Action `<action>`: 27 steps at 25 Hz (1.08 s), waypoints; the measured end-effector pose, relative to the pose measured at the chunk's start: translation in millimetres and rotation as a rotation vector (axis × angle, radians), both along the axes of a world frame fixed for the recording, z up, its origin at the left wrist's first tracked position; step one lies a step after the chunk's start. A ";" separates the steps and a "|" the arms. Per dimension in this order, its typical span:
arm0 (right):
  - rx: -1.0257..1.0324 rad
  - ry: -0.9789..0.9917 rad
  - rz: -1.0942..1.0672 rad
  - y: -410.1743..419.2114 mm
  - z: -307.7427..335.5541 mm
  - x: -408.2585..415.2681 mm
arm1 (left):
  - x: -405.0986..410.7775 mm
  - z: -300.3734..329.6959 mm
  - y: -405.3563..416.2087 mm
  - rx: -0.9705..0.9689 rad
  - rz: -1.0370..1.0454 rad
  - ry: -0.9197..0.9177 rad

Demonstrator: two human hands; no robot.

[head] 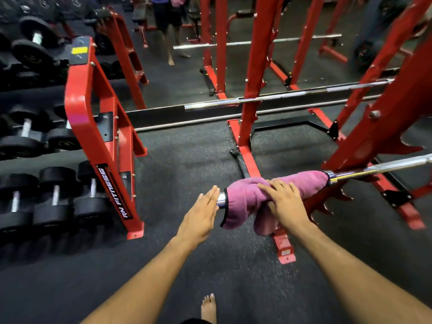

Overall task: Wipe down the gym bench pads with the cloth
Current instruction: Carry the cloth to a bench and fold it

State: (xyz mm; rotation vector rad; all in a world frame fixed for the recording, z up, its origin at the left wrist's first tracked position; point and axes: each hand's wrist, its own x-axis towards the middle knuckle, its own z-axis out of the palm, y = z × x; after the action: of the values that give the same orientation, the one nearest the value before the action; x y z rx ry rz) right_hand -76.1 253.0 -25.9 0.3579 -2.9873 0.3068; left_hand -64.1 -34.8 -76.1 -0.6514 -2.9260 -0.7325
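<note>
A pink cloth (301, 182) with a dark hem is draped over the sleeve end of a chrome barbell (383, 168) that rests in a red rack. My right hand (284, 204) lies on top of the cloth with its fingers spread and fairly straight, pressing it against the bar. My left hand (202, 212) is flat with straight fingers, its fingertips at the bare metal tip of the bar just left of the cloth. No bench pad is in view.
A red dumbbell rack (102, 141) with several black dumbbells stands at the left. Red power rack uprights (254, 73) and their floor feet rise ahead and at the right. A mirror behind shows a standing person's legs (167, 22). My bare foot (208, 308) is on the dark rubber floor.
</note>
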 end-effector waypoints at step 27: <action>-0.583 0.101 -0.943 360.8 76.0 378.9 | 134.6 54.6 423.2 0.131 -0.549 -0.230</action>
State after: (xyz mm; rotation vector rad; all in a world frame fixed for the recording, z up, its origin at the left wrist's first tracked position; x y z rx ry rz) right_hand 302.8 613.9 50.1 -0.9980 -2.4351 0.9263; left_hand 70.5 388.4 -21.5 -1.4731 -2.8679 -1.0949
